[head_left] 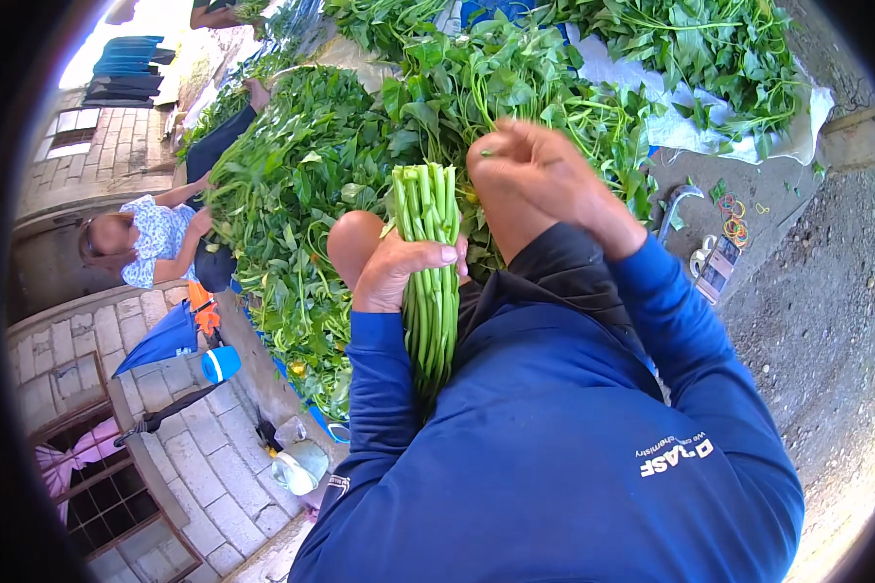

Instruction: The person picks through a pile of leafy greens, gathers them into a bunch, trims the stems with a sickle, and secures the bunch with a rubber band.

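Note:
My left hand is wrapped round a thick bunch of green leafy-vegetable stalks, thumb across the front. Their cut ends point up and away from me, and the lower part rests against my lap. My right hand is over my right knee, apart from the bunch, with its fingers curled in. What it holds, if anything, is hidden. A small green scrap shows by its fingers. Just beyond my knees spreads a big heap of leafy greens.
To the right on the ground lie a sickle, rubber bands, a tape roll and a phone. More greens lie on a white sheet. At left another person handles greens, near a blue umbrella.

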`<state>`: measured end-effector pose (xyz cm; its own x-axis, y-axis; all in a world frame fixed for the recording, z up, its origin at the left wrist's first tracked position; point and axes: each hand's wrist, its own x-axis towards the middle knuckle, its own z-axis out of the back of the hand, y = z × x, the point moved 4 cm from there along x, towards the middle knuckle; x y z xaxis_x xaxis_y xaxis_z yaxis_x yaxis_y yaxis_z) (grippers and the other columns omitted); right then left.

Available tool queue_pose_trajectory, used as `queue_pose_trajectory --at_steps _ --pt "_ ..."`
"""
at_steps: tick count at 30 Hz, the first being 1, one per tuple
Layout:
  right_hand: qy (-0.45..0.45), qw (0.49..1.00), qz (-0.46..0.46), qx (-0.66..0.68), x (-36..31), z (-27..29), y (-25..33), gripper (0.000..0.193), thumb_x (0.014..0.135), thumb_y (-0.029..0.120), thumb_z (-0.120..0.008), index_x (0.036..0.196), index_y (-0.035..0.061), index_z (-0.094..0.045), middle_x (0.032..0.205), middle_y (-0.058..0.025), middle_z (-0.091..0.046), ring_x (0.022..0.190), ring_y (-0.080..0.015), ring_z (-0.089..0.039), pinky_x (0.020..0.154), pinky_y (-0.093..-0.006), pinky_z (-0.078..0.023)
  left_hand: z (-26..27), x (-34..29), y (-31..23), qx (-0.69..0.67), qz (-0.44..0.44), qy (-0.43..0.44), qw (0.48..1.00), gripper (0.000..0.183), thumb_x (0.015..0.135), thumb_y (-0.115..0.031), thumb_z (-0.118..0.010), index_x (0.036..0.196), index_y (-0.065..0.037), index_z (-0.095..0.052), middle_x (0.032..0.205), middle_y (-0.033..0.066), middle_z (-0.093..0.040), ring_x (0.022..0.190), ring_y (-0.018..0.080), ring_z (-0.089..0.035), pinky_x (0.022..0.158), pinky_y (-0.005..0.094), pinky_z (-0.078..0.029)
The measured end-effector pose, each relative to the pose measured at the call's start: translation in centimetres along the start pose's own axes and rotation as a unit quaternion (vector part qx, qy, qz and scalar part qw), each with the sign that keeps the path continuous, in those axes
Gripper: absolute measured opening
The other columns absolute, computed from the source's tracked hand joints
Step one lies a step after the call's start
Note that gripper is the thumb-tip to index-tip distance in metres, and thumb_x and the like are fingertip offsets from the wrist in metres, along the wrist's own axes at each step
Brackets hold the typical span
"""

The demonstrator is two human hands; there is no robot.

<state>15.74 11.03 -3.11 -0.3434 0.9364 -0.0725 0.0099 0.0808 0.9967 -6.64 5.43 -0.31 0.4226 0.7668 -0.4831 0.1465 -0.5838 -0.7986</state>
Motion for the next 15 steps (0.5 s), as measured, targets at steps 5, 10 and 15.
queue_pose_trajectory --at_steps 5,10,15 --pt "-0.053 0.961 -0.073 0.262 0.0 -7.5 0.6 0.072 0.088 0.008 -0.084 0.147 -0.0053 -0.046 0.106 -0.0123 -0.072 0.093 -0.0159 -0.071 0.079 -0.0289 -0.059 -1.1 0.6 0.4 0.133 0.063 -0.036 0.988 0.053 0.078 -0.018 -0.084 0.123 0.001 -0.063 0.093 0.0097 -0.071 0.079 0.0189 -0.071 0.073 0.0330 -0.058" --pt "-0.109 0.938 -0.013 0.328 1.3 -7.7 -0.2 0.060 0.081 0.001 -0.083 0.134 -0.0006 -0.054 0.096 -0.0108 -0.070 0.079 -0.0147 -0.069 0.067 -0.0320 -0.058 -2.8 -0.1 -1.1 0.278 -0.004 0.016 0.960 0.055 0.082 -0.023 -0.087 0.126 0.001 -0.064 0.108 0.0066 -0.071 0.103 0.0169 -0.068 0.091 0.0329 -0.054" --pt "-0.133 0.900 -0.068 0.410 1.0 -8.9 2.1 0.050 0.082 -0.005 -0.077 0.127 0.0010 -0.056 0.090 -0.0071 -0.066 0.073 -0.0158 -0.067 0.065 -0.0329 -0.058 -2.5 -1.9 -0.1 0.112 -0.038 -0.011 0.993 0.065 0.079 -0.012 -0.086 0.136 -0.001 -0.058 0.117 0.0053 -0.067 0.108 0.0150 -0.065 0.095 0.0306 -0.052"
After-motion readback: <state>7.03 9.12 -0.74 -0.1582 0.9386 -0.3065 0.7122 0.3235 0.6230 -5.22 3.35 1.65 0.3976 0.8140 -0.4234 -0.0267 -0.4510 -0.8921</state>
